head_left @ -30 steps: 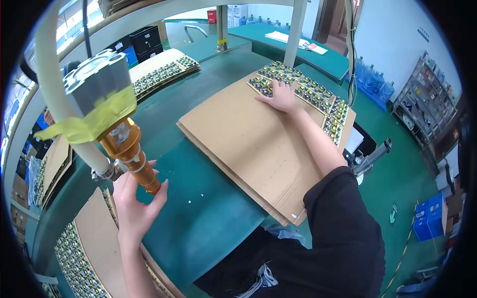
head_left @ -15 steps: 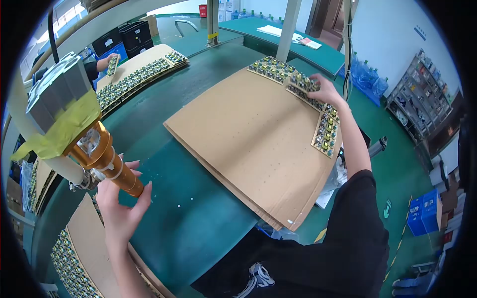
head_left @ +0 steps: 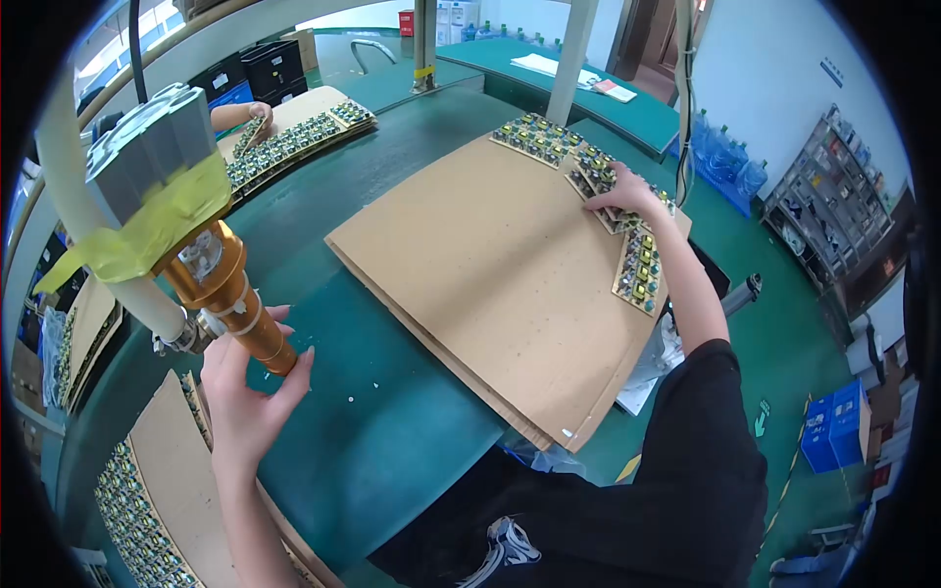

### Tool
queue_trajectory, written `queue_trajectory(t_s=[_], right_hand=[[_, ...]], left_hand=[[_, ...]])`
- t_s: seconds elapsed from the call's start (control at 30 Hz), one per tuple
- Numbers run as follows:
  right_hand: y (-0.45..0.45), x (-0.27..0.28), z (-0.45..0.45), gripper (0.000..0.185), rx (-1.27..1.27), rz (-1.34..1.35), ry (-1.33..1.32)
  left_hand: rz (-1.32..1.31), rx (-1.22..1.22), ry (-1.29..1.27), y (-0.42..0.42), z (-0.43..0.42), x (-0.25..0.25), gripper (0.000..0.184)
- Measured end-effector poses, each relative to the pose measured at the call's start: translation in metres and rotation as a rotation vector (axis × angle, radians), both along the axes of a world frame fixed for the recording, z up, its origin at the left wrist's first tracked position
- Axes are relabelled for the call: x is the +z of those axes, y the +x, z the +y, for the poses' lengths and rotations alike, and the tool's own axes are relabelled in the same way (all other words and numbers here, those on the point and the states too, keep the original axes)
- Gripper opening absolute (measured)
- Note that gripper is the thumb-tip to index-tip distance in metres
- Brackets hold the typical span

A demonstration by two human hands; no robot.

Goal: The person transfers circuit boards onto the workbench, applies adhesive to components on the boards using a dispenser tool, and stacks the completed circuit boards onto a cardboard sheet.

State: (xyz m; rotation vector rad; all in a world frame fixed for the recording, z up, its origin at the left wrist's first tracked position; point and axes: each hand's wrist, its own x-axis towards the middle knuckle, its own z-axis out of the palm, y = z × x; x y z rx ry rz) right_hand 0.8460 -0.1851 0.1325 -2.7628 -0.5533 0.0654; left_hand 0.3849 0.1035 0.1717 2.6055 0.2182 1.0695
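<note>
My left hand [head_left: 245, 397] is at the lower end of an orange metal cylinder [head_left: 243, 306], its thumb and fingers curled round the tip. Yellow tape [head_left: 172, 220] wraps the grey block above the cylinder. At the back right of a large cardboard sheet [head_left: 470, 274], my right hand [head_left: 627, 192] has its fingers closed on a circuit board strip [head_left: 594, 201], with the thumb on the near side. More strips of small boards [head_left: 529, 135] lie along the far edge of the cardboard, and another strip [head_left: 638, 269] lies along its right side.
Across the bench, a co-worker's hand [head_left: 261, 115] holds a board strip above a second cardboard stack [head_left: 312, 106]. Lower left is another stack with boards [head_left: 142, 514]. A pale post [head_left: 571, 64] rises behind the cardboard. A metal stand is at the right.
From the far edge, my right hand has shifted right and then slightly nearer, taking hold of a strip. The right-side boards now lie differently. The co-worker's hand has come into view with a strip.
</note>
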Motion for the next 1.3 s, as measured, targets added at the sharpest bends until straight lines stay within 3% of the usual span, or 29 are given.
queue_trajectory(t_s=[0.23, 0.4, 0.53, 0.7, 0.8, 0.87, 0.93, 1.0, 1.13, 1.17, 1.23, 1.3], right_hand=[[-0.019, 0.020, 0.011, 0.107, -0.013, -0.127, -0.007], [-0.094, 0.050, -0.014, 0.105, -0.051, -0.290, -0.004], [-0.113, 0.015, -0.053, 0.105, -0.001, -0.321, 0.118], [-0.123, 0.003, -0.062, 0.109, -0.150, -0.045, 0.187], [-0.126, 0.006, -0.052, 0.111, -0.191, 0.041, 0.075], [-0.117, -0.006, -0.053, 0.111, -0.153, -0.164, -0.050], [-0.117, -0.005, -0.053, 0.110, -0.075, -0.104, 0.066], [-0.119, -0.005, -0.054, 0.109, 0.066, -0.145, 0.111], [-0.132, -0.005, -0.045, 0.104, 0.120, -0.268, -0.011], [-0.139, 0.001, -0.041, 0.104, 0.157, -0.271, -0.022], [-0.148, 0.009, -0.037, 0.101, -0.018, 0.016, 0.134], [-0.144, 0.006, -0.041, 0.101, 0.021, -0.008, 0.123]], left_hand=[[0.005, -0.021, 0.021, 0.004, -0.004, -0.001, 0.027], [0.072, -0.044, -0.072, 0.002, -0.003, -0.002, 0.024], [0.063, -0.056, -0.084, 0.003, -0.002, -0.004, 0.024], [0.078, -0.042, -0.056, 0.003, -0.004, 0.000, 0.025], [0.081, -0.007, -0.046, 0.003, -0.005, -0.001, 0.026], [0.055, -0.035, 0.021, 0.006, -0.003, -0.006, 0.027], [0.092, -0.101, -0.075, 0.007, 0.000, -0.012, 0.032], [0.032, -0.131, 0.022, 0.009, -0.003, -0.007, 0.032], [-0.081, -0.113, 0.079, 0.015, 0.001, -0.018, 0.034], [-0.091, -0.164, 0.068, 0.015, 0.000, -0.020, 0.035], [-0.098, -0.127, 0.060, 0.015, 0.000, -0.024, 0.035], [-0.104, -0.125, 0.064, 0.017, -0.002, -0.026, 0.035]])
